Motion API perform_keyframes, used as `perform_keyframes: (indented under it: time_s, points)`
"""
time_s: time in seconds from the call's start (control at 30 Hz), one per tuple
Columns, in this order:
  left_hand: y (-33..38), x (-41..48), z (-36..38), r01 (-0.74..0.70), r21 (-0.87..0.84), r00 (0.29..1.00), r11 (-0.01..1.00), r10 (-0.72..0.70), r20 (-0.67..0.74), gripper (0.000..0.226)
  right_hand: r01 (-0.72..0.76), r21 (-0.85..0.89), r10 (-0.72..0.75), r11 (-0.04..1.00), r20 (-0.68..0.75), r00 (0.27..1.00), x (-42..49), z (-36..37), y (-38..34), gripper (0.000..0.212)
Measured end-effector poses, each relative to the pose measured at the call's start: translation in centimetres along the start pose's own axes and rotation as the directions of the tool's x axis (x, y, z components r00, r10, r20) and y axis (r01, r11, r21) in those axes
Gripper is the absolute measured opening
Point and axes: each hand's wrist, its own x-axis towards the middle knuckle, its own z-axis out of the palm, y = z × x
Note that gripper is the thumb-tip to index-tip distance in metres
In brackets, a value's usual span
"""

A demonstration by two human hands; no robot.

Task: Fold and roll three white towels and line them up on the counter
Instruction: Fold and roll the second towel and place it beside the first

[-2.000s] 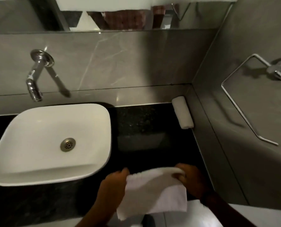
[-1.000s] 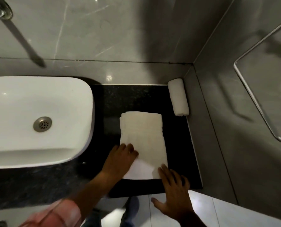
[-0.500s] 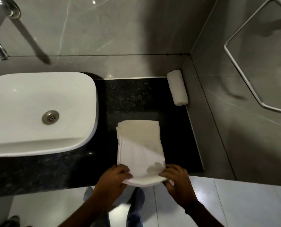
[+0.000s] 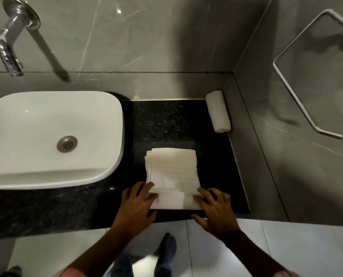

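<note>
Both hands are pressing down on the near end of a folded white towel [image 4: 172, 172], where a first turn of cloth is lying doubled over. The left hand [image 4: 135, 208] is resting at the towel's left near corner, fingers [image 4: 146, 186] spread and curled over the edge of the turned-over flap, thumb lying on the counter beside it. The right hand [image 4: 216, 211] is mirroring it at the right near corner, fingers fanned open and flat on the flap, thumb stretching along the counter's front edge. Neither hand is closing around the cloth; both are bearing on it with open fingers.

The rest of the towel is lying flat beyond the hands, stretching away from them toward the wall on the black granite counter [image 4: 166, 124]. To the towel's left, a white basin [image 4: 46, 140] is sitting on the counter, with a chrome wall tap [image 4: 10, 47] above it. Beyond the towel and to its right, well apart, a rolled white towel [image 4: 218, 111] is lying in the counter's back corner, touching the side wall. A chrome towel ring [image 4: 298, 82] is hanging on that side wall.
</note>
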Motion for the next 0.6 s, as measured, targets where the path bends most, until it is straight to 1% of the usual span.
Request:
perform_keyframes:
  time_s: [0.07, 0.1, 0.13, 0.17, 0.2, 0.23, 0.27, 0.3, 0.33, 0.37, 0.4, 0.43, 0.47, 0.5, 0.53, 0.57, 0.6]
  points:
    - [-0.6, 1.0, -0.4, -0.113, 0.036, 0.993, 0.993, 0.113, 0.017, 0.036, 0.074, -0.005, -0.074, 0.997, 0.014, 0.997, 0.8, -0.6, 0.6, 0.042]
    - [-1.0, 1.6, -0.6, -0.143, 0.001, 0.989, 0.990, 0.142, 0.042, 0.034, 0.081, 0.021, -0.082, 0.997, 0.041, 0.996, 1.4, -0.8, 0.9, 0.039]
    - [-1.5, 2.4, -0.7, -0.132, -0.087, 0.988, 0.987, 0.138, 0.066, 0.033, 0.036, 0.095, -0.043, 0.995, 0.077, 0.996, 2.2, -1.2, 1.1, 0.037]
    - [-2.0, 3.2, -1.1, -0.060, -0.223, 0.992, 0.973, 0.083, 0.097, 0.034, -0.071, 0.218, 0.045, 0.973, 0.123, 0.991, 3.1, -1.6, 1.2, 0.036]
    - [-2.3, 4.1, -1.5, 0.053, -0.365, 0.991, 0.930, -0.003, 0.136, 0.034, -0.213, 0.363, 0.155, 0.907, 0.182, 0.971, 4.1, -2.1, 1.3, 0.035]
    - [-2.6, 4.9, -1.7, 0.150, -0.480, 0.984, 0.864, -0.085, 0.155, 0.032, -0.338, 0.511, 0.243, 0.791, 0.246, 0.938, 5.1, -2.4, 1.2, 0.031]
    - [-2.7, 5.7, -1.5, 0.215, -0.562, 0.976, 0.799, -0.168, 0.135, 0.029, -0.415, 0.629, 0.296, 0.658, 0.291, 0.910, 6.2, -2.5, 1.2, 0.026]
    - [-2.6, 6.4, -1.4, 0.250, -0.595, 0.965, 0.764, -0.244, 0.092, 0.026, -0.446, 0.696, 0.340, 0.562, 0.298, 0.892, 7.2, -2.4, 1.0, 0.022]
    - [-2.3, 7.0, -1.1, 0.277, -0.601, 0.952, 0.750, -0.298, 0.066, 0.020, -0.457, 0.726, 0.385, 0.513, 0.281, 0.879, 8.0, -2.2, 0.7, 0.018]
    - [-2.0, 7.4, -0.7, 0.310, -0.590, 0.939, 0.746, -0.335, 0.070, 0.014, -0.451, 0.715, 0.429, 0.534, 0.231, 0.874, 8.5, -1.7, 0.6, 0.014]
    - [-1.6, 7.6, -0.5, 0.358, -0.594, 0.923, 0.721, -0.371, 0.106, 0.012, -0.438, 0.674, 0.452, 0.595, 0.170, 0.876, 8.7, -1.2, 0.4, 0.013]
    - [-1.2, 7.6, -0.5, 0.400, -0.596, 0.908, 0.696, -0.390, 0.154, 0.017, -0.408, 0.598, 0.436, 0.690, 0.106, 0.894, 8.6, -0.8, 0.5, 0.014]
    - [-1.2, 7.4, -0.2, 0.393, -0.558, 0.913, 0.731, -0.380, 0.146, 0.025, -0.354, 0.482, 0.383, 0.802, 0.041, 0.923, 8.2, -0.4, 0.7, 0.015]
    - [-1.3, 6.9, 0.0, 0.336, -0.454, 0.940, 0.825, -0.322, 0.110, 0.036, -0.266, 0.344, 0.290, 0.901, -0.020, 0.957, 7.5, 0.0, 1.1, 0.021]
    - [-1.5, 6.4, 0.2, 0.256, -0.306, 0.966, 0.917, -0.236, 0.101, 0.051, -0.176, 0.227, 0.190, 0.958, -0.042, 0.981, 6.8, 0.1, 1.5, 0.033]
    - [-1.8, 6.1, 0.1, 0.188, -0.187, 0.978, 0.964, -0.166, 0.129, 0.068, -0.100, 0.153, 0.106, 0.983, -0.034, 0.994, 6.2, 0.2, 2.0, 0.049]
    - [-2.2, 6.1, -0.2, 0.137, -0.110, 0.979, 0.984, -0.118, 0.169, 0.080, -0.037, 0.114, 0.040, 0.993, -0.028, 0.999, 5.9, 0.4, 2.5, 0.063]
